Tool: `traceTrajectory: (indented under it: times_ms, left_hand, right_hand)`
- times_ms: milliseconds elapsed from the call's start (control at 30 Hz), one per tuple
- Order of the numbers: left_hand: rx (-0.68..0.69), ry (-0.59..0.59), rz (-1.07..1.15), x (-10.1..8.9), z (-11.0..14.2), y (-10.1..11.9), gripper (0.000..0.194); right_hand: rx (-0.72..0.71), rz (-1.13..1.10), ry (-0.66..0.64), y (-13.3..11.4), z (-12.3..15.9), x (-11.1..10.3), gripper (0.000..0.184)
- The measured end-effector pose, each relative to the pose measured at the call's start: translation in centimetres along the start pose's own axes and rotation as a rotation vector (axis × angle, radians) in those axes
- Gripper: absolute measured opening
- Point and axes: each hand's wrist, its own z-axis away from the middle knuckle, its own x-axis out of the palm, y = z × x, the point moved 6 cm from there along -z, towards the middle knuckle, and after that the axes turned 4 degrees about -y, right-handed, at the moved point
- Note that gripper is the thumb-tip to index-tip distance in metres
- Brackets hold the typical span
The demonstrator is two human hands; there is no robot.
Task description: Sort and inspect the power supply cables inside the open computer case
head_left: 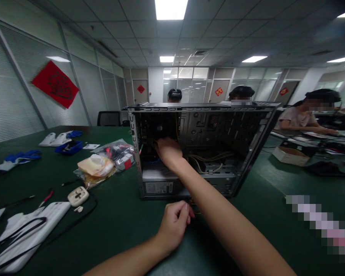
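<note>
An open computer case [201, 106] stands on the green table, its open side toward me. My right hand [169, 151] reaches inside, at the left part near a dark round fan [160, 127]; its fingertips are lost in shadow, so their grip is hidden. Below that hand sits the power supply [158, 188] with a white label. Pale cables [211, 156] lie along the inside to the right. In front of the case, my left hand [174, 222] is closed, with thin wires [196, 209] beside its fingertips. Whatever it holds is hidden.
Bagged bread [96, 166], a plastic bag of parts [122, 153], a white earphone case [78, 196] and a white power strip [43, 234] lie on the left. Gloves [23, 156] and a blue tray [69, 147] are farther back. Co-workers sit behind and right, near an open box [290, 155].
</note>
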Motion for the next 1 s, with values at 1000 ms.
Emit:
traceTrajectory:
  times_ms: [1000]
  left_hand:
    - [-0.113,0.148,1.017,-6.6,-4.1,5.9,0.031]
  right_hand:
    - [-0.377,-0.01,0.495,6.1,13.9,-3.8,0.032]
